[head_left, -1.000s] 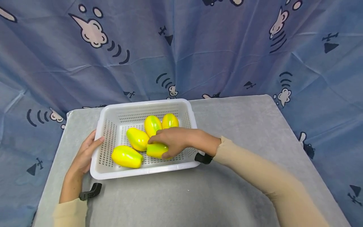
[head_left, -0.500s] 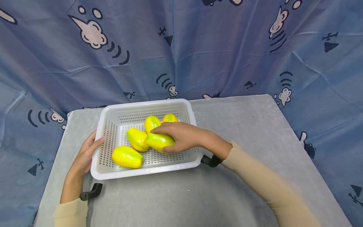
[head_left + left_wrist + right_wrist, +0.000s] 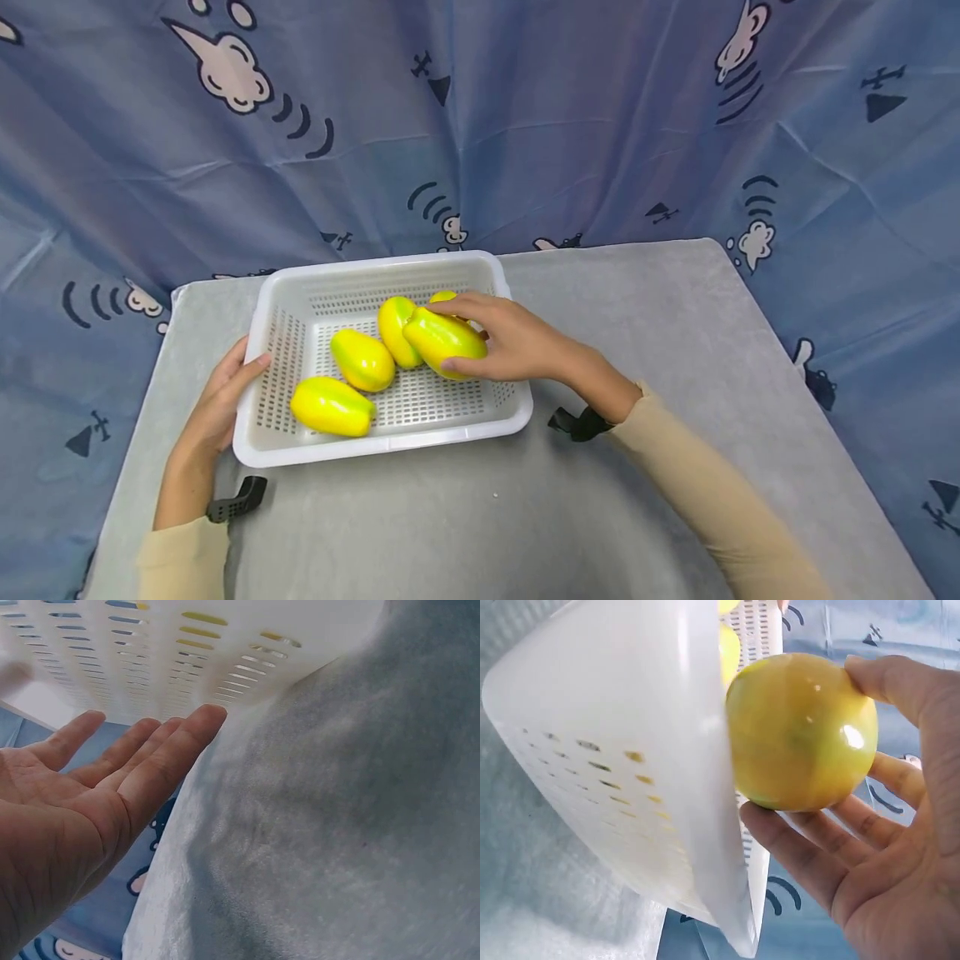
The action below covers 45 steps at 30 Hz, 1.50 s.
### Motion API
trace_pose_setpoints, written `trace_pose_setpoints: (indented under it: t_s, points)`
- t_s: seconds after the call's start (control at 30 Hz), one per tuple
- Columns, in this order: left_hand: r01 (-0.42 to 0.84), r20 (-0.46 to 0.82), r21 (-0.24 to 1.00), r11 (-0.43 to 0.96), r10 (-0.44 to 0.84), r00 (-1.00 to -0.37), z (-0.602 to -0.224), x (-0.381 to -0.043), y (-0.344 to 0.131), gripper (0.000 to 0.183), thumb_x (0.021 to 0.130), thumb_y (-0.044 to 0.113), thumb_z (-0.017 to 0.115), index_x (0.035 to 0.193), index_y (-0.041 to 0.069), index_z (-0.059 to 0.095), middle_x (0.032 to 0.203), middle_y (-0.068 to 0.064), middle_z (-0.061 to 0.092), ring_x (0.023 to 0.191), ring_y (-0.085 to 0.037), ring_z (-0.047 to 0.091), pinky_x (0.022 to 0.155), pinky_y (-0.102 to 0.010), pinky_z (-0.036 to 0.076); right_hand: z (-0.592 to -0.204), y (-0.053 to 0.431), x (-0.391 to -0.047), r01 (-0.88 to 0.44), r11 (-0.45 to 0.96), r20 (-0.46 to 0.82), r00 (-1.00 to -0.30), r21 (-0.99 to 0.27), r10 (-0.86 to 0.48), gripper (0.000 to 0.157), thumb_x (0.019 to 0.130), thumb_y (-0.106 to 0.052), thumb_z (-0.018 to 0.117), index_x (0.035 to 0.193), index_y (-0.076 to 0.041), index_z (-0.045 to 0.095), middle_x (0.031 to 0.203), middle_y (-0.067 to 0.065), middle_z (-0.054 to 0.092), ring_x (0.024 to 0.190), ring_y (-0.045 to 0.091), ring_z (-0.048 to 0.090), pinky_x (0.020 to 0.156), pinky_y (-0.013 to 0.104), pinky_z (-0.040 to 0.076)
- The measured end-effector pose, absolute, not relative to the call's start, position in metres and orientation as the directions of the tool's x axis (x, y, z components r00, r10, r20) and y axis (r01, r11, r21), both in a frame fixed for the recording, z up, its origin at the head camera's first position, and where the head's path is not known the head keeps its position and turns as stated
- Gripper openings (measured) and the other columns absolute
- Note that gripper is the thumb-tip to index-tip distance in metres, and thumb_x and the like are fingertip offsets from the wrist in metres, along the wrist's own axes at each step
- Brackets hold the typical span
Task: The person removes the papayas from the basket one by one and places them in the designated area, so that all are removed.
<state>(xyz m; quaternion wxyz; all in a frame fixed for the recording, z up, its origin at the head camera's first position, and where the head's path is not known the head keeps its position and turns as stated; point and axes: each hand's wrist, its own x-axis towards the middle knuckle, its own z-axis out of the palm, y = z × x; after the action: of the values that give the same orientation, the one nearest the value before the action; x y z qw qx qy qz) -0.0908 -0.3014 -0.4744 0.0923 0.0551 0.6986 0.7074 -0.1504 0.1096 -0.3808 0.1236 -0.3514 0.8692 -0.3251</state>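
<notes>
Several glossy yellow-green papayas lie in a white perforated plastic basket [image 3: 315,457]. My right hand [image 3: 517,340] grips one papaya [image 3: 444,342] near the basket's right side, thumb on one side and fingers on the other. In the right wrist view this papaya [image 3: 802,731] hangs at about rim height. It partly covers a papaya [image 3: 442,297] behind it. Three others show: one [image 3: 332,407] at the front left, one [image 3: 362,360] in the middle, one [image 3: 396,329] farther back. My left hand [image 3: 213,404] holds the basket's left side, thumb over the rim, fingers [image 3: 161,769] along the outer wall.
The basket stands toward the back of a table with a grey cloth [image 3: 615,317]. A blue patterned curtain [image 3: 555,150] hangs behind and beside the table. Black wrist mounts [image 3: 240,498] sit on both wrists.
My right hand has lifted the papaya from the basket's front right and carried it back and to the right. The left hand keeps its hold. The head view has shifted slightly.
</notes>
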Motion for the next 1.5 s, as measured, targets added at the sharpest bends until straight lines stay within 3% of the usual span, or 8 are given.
trace_pose_setpoints:
  t_s: [0.23,0.4,0.5,0.73,0.9,1.0,1.2,1.5]
  points:
    - [-0.065,-0.06,0.998,-0.016,0.195,-0.979,-0.474,-0.086,-0.304,0.061,0.114,0.021,0.042,0.169,0.007,0.017,0.143,0.004,0.052,0.118,-0.006,0.07,0.086,-0.03,0.065,-0.384,0.116,-0.153,-0.484,0.519,0.059,-0.769,-0.704,-0.637,0.071,0.092,-0.04,0.083,0.155,-0.029,0.053,0.146,-0.003,0.06,0.125,0.017,0.061,0.092,0.037,0.064]
    - [-0.071,-0.071,0.997,0.004,0.195,-0.978,-0.474,-0.088,-0.3,0.062,0.115,0.024,0.042,0.169,0.009,0.017,0.155,-0.018,0.04,0.12,-0.005,0.068,0.089,-0.03,0.064,-0.387,0.126,-0.155,-0.443,0.498,0.096,-0.811,-0.746,-0.577,0.072,0.092,-0.035,0.083,0.156,-0.027,0.052,0.149,0.0,0.058,0.127,0.023,0.061,0.093,0.043,0.065]
    - [-0.075,-0.077,0.997,0.019,0.199,-0.977,-0.471,-0.091,-0.301,0.062,0.115,0.025,0.042,0.169,0.01,0.016,0.158,-0.022,0.034,0.12,-0.004,0.067,0.088,-0.03,0.063,-0.389,0.131,-0.156,-0.426,0.499,0.117,-0.836,-0.755,-0.537,0.073,0.092,-0.034,0.083,0.157,-0.024,0.05,0.152,0.003,0.056,0.128,0.026,0.061,0.094,0.046,0.065]
    - [-0.056,-0.049,0.998,-0.025,0.231,-0.972,-0.47,-0.096,-0.303,0.062,0.115,0.022,0.041,0.17,0.009,0.015,0.144,0.002,0.051,0.12,-0.005,0.069,0.088,-0.031,0.065,-0.393,0.147,-0.154,-0.397,0.482,0.179,-0.882,-0.781,-0.435,0.075,0.095,-0.028,0.08,0.16,-0.022,0.045,0.154,0.007,0.054,0.128,0.028,0.061,0.098,0.049,0.063]
    - [-0.063,-0.053,0.997,-0.04,0.231,-0.972,-0.473,-0.093,-0.303,0.062,0.115,0.021,0.041,0.169,0.008,0.015,0.14,0.005,0.056,0.118,-0.006,0.071,0.086,-0.031,0.065,-0.395,0.158,-0.154,-0.404,0.432,0.245,-0.892,-0.806,-0.379,0.074,0.095,-0.019,0.079,0.16,-0.02,0.044,0.155,0.007,0.055,0.129,0.029,0.062,0.097,0.051,0.062]
    - [-0.063,-0.054,0.997,-0.037,0.224,-0.973,-0.475,-0.091,-0.303,0.062,0.115,0.021,0.041,0.169,0.008,0.015,0.139,0.006,0.056,0.116,-0.006,0.071,0.085,-0.032,0.066,-0.396,0.165,-0.156,-0.388,0.44,0.253,-0.908,-0.81,-0.334,0.072,0.096,-0.018,0.078,0.16,-0.021,0.045,0.155,0.008,0.055,0.128,0.03,0.063,0.095,0.044,0.062]
    - [-0.059,-0.049,0.998,-0.037,0.232,-0.972,-0.474,-0.091,-0.304,0.062,0.115,0.021,0.04,0.17,0.008,0.014,0.143,0.005,0.053,0.12,-0.005,0.069,0.087,-0.031,0.065,-0.397,0.182,-0.158,-0.31,0.454,0.224,-0.946,-0.835,-0.235,0.071,0.098,-0.017,0.076,0.161,-0.024,0.044,0.152,0.012,0.055,0.123,0.032,0.065,0.085,0.017,0.057]
    - [-0.063,-0.051,0.997,-0.045,0.231,-0.972,-0.475,-0.091,-0.304,0.061,0.115,0.021,0.04,0.169,0.009,0.016,0.143,0.006,0.053,0.12,-0.006,0.069,0.088,-0.031,0.064,-0.416,0.199,-0.161,-0.236,0.499,0.187,-0.971,-0.834,-0.146,0.065,0.099,-0.025,0.075,0.159,-0.026,0.047,0.149,0.013,0.057,0.119,0.035,0.066,0.079,0.014,0.056]
